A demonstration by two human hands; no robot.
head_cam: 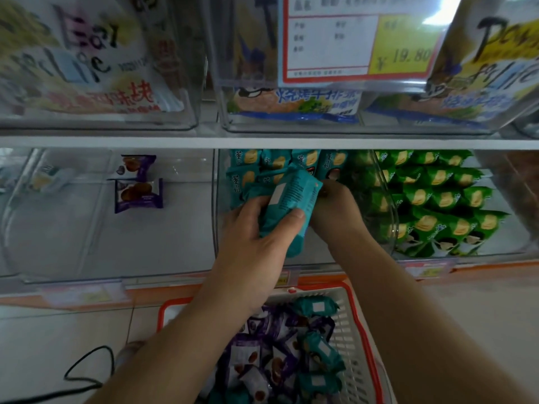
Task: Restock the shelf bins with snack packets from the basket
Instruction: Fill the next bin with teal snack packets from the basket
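From the head camera, "¥ 19.80" is read on a yellow price tag [404,58] on the upper shelf. A glossy teal packet [287,207] is gripped by the left hand [256,228] at the clear plastic bin [217,199]. The right hand [338,211] is seen behind it; its grip cannot be told. Purple and teal packets are heaped in the orange-rimmed mesh basket [354,345] below.

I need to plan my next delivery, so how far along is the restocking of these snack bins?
Partly done. The middle bin already holds rows of teal packets. In hand: the left hand grips more teal packets at that bin, and the right hand reaches in beside them. Left: the basket still holds many purple packets and some teal ones, and the left bin shows only two purple packets.
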